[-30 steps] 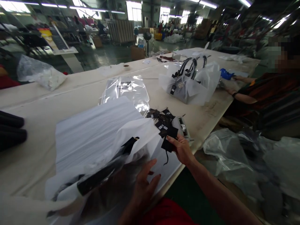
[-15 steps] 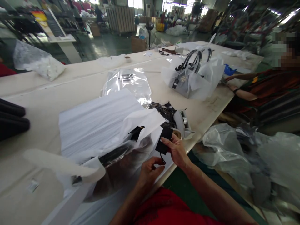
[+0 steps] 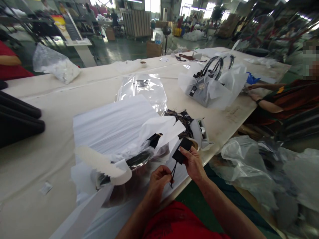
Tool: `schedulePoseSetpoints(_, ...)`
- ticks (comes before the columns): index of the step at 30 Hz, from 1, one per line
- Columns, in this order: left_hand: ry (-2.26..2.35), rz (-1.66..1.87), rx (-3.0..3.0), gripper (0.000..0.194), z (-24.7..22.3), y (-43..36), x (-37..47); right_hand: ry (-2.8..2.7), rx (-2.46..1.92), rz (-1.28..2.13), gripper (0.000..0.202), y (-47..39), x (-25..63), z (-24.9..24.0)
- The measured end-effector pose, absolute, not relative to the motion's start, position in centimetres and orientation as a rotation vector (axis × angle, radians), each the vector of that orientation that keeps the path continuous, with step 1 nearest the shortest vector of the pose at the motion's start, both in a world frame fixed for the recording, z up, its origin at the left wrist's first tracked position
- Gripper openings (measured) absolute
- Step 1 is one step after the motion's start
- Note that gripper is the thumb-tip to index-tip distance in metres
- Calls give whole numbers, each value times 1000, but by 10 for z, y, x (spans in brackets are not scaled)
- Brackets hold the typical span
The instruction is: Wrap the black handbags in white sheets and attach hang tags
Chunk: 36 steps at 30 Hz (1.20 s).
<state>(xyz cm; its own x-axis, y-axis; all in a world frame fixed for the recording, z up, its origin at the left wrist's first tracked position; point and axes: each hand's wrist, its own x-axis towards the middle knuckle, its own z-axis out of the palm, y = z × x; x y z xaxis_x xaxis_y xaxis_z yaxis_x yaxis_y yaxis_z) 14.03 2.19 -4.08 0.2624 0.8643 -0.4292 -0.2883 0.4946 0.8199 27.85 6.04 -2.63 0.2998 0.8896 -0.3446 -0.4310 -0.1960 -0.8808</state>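
Between the thumb and fingers of my right hand is a black hang tag, held over the table's front edge. From its lower end hangs a thin black cord, which my left hand pinches. Just left of my hands lies a handbag wrapped in translucent film and white paper, its dark parts partly hidden. A stack of white paper sheets spreads beneath and behind it. Beyond the tag lie a pile of black tags with cords and a tape roll.
Clear plastic bags lie behind the paper. Another wrapped handbag stands farther right, near a co-worker's arms. Black padded objects are at the left. Plastic sheeting is heaped below the right table edge.
The view has shifted left, so things appear farther right. The cord now hangs longer and straighter between the tag and my left hand.
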Motion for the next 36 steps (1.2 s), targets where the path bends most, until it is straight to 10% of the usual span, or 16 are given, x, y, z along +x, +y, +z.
schedulePoseSetpoints(16, 1372, 647, 1466, 16, -51, -10, 90, -1170, -1781, 937, 46, 9, 286, -74)
schedulePoseSetpoints(26, 1478, 504, 1840, 16, -18, -22, 66, -1416, -1018, 1930, 33, -7, 221, -49)
schedulePoseSetpoints(36, 1524, 1098, 2146, 33, 23, -48, 36, -1274, -1212, 1829, 33, -1, 206, -38)
